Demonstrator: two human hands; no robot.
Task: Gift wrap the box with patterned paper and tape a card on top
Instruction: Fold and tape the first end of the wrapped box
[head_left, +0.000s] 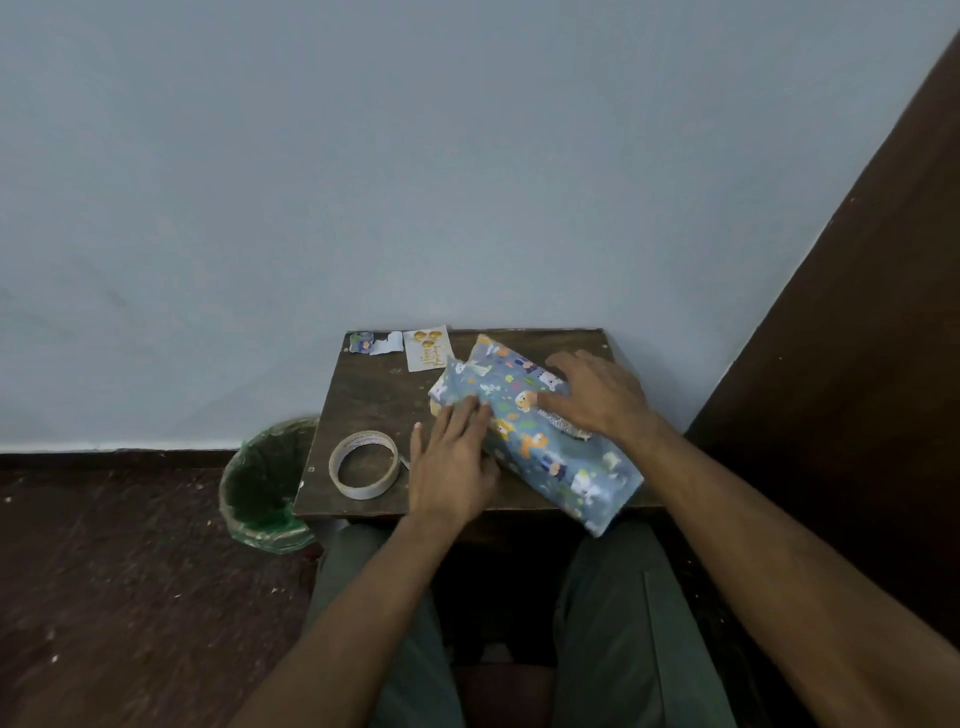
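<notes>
The dark wooden counter (374, 395) is set against a pale wall. The box (540, 441), covered in blue patterned paper, is laid diagonally across its right half. The right hand (597, 397) is pressed flat on the box, fingers spread apart. The left hand (452, 462) is laid against the box's left side, fingers straight and together. A tape roll (364, 464) is seen just left of it. The card (427, 347) is lying near the far edge, beside a paper scrap (376, 343).

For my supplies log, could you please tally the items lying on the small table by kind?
Wrapped box: 1
Tape roll: 1
Greeting card: 1
Wrapping paper scrap: 1
Total: 4
</notes>
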